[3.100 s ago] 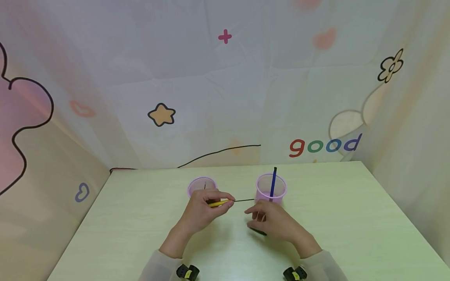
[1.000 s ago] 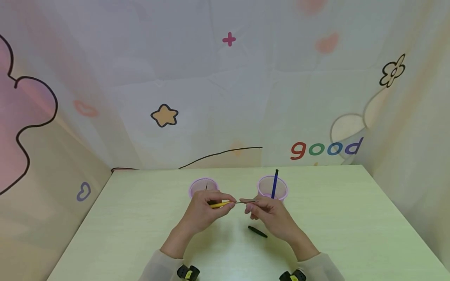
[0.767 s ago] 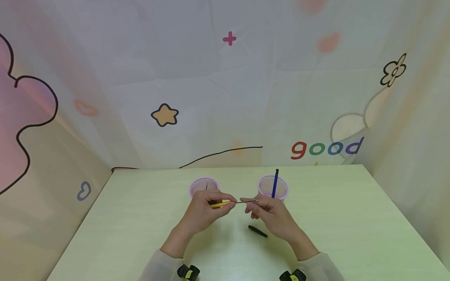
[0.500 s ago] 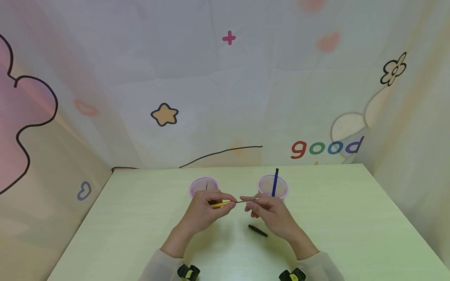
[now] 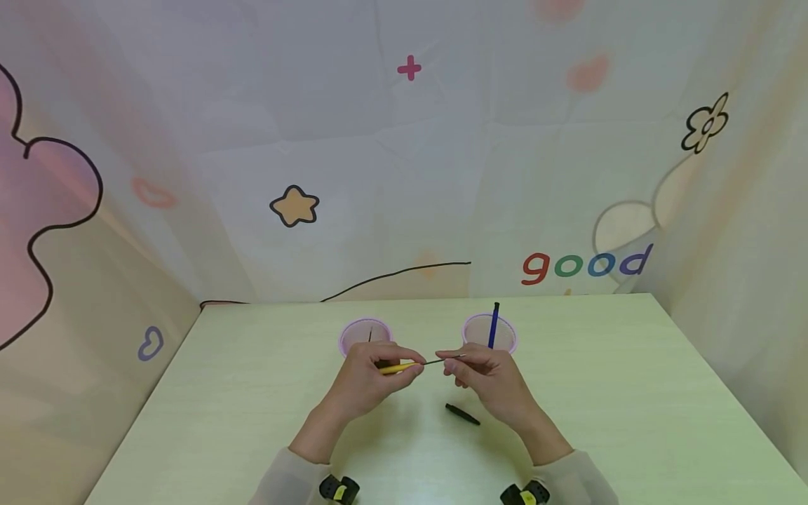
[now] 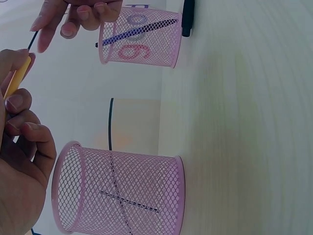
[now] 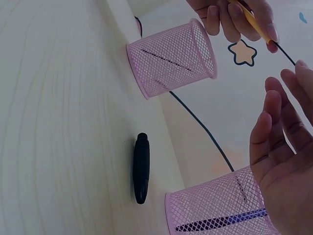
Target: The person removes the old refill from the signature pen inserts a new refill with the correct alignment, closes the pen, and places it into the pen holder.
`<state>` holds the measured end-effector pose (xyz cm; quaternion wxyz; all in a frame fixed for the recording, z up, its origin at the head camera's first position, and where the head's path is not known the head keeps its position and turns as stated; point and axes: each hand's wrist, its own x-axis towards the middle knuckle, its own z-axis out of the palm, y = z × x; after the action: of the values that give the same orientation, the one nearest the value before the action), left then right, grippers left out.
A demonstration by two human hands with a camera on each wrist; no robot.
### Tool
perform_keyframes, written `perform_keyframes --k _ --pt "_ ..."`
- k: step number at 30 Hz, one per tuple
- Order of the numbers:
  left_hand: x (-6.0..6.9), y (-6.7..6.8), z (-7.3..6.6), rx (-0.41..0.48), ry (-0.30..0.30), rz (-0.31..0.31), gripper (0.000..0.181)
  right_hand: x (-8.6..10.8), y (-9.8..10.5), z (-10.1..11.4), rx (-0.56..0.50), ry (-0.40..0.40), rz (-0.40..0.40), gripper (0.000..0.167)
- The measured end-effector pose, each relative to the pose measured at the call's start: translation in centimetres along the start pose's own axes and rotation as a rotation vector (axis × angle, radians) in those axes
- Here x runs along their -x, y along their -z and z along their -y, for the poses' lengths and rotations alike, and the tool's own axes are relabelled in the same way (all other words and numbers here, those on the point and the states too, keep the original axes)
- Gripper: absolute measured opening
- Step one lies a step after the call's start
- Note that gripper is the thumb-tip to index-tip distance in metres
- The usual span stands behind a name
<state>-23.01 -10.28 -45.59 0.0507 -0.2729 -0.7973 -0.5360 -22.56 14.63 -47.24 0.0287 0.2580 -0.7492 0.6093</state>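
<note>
My left hand (image 5: 362,386) pinches a yellow pen barrel (image 5: 398,367) between thumb and fingers, held above the table. A thin dark refill (image 5: 435,362) sticks out of the barrel toward the right. My right hand (image 5: 495,386) pinches the far end of this refill with thumb and index finger; the other fingers are loosely bent. In the right wrist view the yellow barrel (image 7: 254,22) slants toward my right fingertips (image 7: 302,68). Below the hands, a short black pen part (image 5: 463,414) lies on the table.
Behind my left hand stands a pink mesh pen holder (image 5: 341,337) with a thin dark stick inside. Another pink mesh holder (image 5: 514,335), behind my right hand, contains a blue pen (image 5: 494,326) with a black end. A patterned curtain hangs behind the pale table (image 5: 631,393).
My right hand has come up from beside the black pen part to the refill's end, and has since shifted slightly up and right. The left hand stays almost still, holding the yellow barrel.
</note>
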Motion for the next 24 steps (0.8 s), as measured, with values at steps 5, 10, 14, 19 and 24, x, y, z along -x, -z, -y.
perform_keyframes --k 5,10,14,19,24 --pt "0.04 0.04 -0.01 0.016 0.024 0.007 0.008 -0.01 -0.01 -0.08 -0.043 0.006 -0.006 0.019" --pt "0.00 0.06 -0.06 0.029 0.035 0.009 0.009 -0.08 -0.01 -0.21 -0.065 0.015 -0.015 0.020" --pt "-0.07 0.01 0.05 0.026 0.029 0.009 0.008 -0.14 0.04 -0.21 -0.066 0.009 -0.020 0.018" --pt "-0.06 0.06 -0.02 0.025 0.034 0.014 0.008 -0.11 0.06 -0.23 -0.068 0.004 -0.023 0.016" --pt "-0.04 0.16 -0.01 0.019 0.057 0.024 0.009 -0.04 0.08 -0.19 -0.082 0.002 -0.020 0.017"
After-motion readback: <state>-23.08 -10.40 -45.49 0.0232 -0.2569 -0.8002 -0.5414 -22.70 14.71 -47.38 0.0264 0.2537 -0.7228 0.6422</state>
